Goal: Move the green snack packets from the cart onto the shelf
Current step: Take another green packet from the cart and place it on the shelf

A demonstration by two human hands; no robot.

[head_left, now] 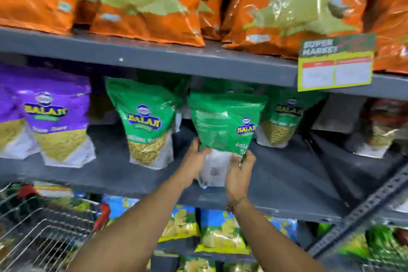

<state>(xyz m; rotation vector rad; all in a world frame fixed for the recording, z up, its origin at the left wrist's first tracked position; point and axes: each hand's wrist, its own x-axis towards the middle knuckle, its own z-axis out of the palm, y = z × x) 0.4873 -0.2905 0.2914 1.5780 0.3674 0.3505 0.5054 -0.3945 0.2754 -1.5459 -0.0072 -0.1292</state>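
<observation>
Both hands, left hand (197,157) and right hand (239,169), pinch the bottom corners of the green packet (225,121) over the grey shelf (110,174); seat it upright between the two standing green packets, logo facing front.

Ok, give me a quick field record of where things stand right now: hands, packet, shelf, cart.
held packet: green snack packet, upright, its bottom edge low over the middle shelf
left hand: gripping the packet's lower left edge
right hand: gripping its lower right edge
already on shelf: one green packet to the left, one to the right
neighbours: purple packets at far left
cart: wire basket at lower left, contents blurred
</observation>
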